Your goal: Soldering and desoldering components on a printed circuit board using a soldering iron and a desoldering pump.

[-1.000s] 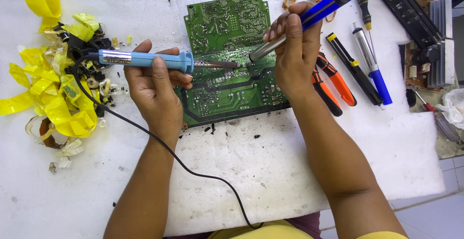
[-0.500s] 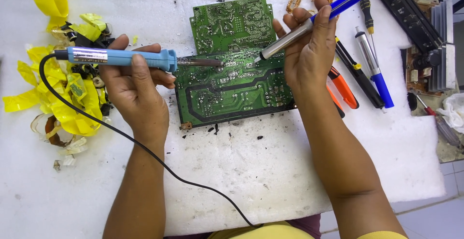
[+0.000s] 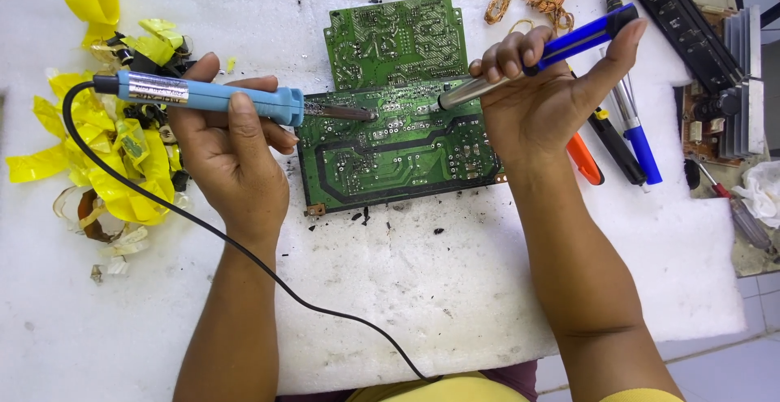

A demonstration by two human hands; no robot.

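Over the circuit board (image 3: 398, 146), both hands (image 3: 236, 162) angle tools inward.

One label in view, no packages, signs or screens

A silvery label (image 3: 157, 89) wraps around the light-blue handle of the soldering iron (image 3: 219, 99), near the cord end at the left of the bench (image 3: 422, 304). It is a narrow band, shiny grey with small dark print too fine to make out. It lies just left of the left hand (image 3: 236, 158), whose grip closes around the handle beside it and leaves the label uncovered.
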